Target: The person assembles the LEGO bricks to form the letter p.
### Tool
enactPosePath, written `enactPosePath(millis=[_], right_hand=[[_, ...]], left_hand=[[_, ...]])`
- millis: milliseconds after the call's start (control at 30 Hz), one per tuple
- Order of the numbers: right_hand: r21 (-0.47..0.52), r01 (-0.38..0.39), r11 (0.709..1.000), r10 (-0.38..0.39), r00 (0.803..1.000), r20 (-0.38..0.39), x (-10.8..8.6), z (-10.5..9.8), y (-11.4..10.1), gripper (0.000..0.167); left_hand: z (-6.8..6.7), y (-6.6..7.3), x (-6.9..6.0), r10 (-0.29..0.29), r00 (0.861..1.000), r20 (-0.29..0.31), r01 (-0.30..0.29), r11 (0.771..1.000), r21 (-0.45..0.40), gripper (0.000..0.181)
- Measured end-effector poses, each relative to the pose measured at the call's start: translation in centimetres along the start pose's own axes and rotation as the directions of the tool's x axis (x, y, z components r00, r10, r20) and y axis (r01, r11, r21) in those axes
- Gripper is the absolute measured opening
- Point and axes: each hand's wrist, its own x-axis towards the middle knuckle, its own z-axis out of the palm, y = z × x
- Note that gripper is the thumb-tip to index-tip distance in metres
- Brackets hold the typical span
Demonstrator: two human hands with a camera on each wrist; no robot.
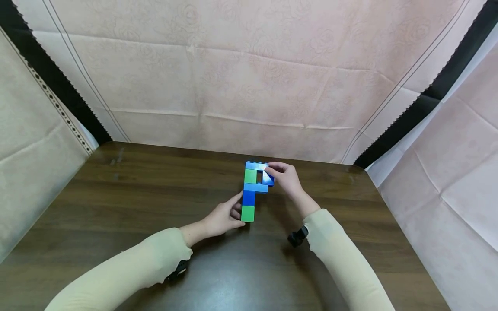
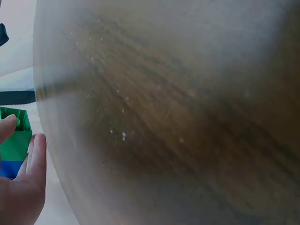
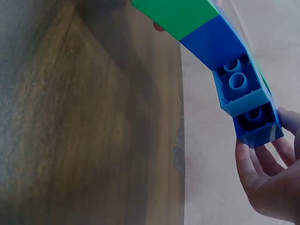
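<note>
Toy building bricks are joined in a P-like shape, held between both hands over the table. Its lower end is a green brick (image 1: 247, 214) under a blue brick (image 1: 249, 198). Above these come a light blue brick (image 1: 253, 187), another green brick (image 1: 250, 176) and a light blue top brick (image 1: 253, 166). My left hand (image 1: 221, 218) grips the lower end, thumb and fingers around the green brick (image 2: 14, 146). At the upper right, my right hand (image 1: 287, 178) pinches the dark blue brick (image 3: 259, 136). Hollow undersides show in the right wrist view.
The brown wood-grain table (image 1: 136, 198) lies beneath both hands. Its far edge meets a pale patterned cloth (image 1: 233, 86) that hangs behind. Black wrist devices sit at the left sleeve (image 1: 167, 250) and right sleeve (image 1: 327, 233).
</note>
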Motion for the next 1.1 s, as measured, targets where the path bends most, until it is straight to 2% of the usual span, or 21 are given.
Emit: enactPosePath(millis=[267, 467, 700, 1100], right_hand=[[-0.037, -0.032, 0.999, 0.032, 0.999, 0.019, 0.5, 0.4, 0.9, 0.037], [-0.057, -0.03, 0.998, 0.031, 0.999, 0.013, 0.7, 0.6, 2.2, 0.037], [-0.036, -0.054, 0.998, 0.055, 0.998, 0.015, 0.9, 1.1, 3.5, 0.035], [-0.051, -0.076, 0.996, 0.079, 0.996, 0.051, 1.0, 1.9, 4.4, 0.033]], left_hand=[[0.5, 0.3, -0.2, 0.008, 0.996, -0.086, -0.003, 0.998, 0.06, 0.075], [0.9, 0.3, -0.3, -0.012, 0.991, -0.134, 0.028, 0.992, 0.123, 0.068], [1.0, 0.0, -0.3, 0.009, 0.991, -0.132, 0.013, 0.986, 0.164, 0.065], [1.2, -0.6, -0.3, -0.023, 0.991, -0.131, 0.048, 0.98, 0.193, 0.064]])
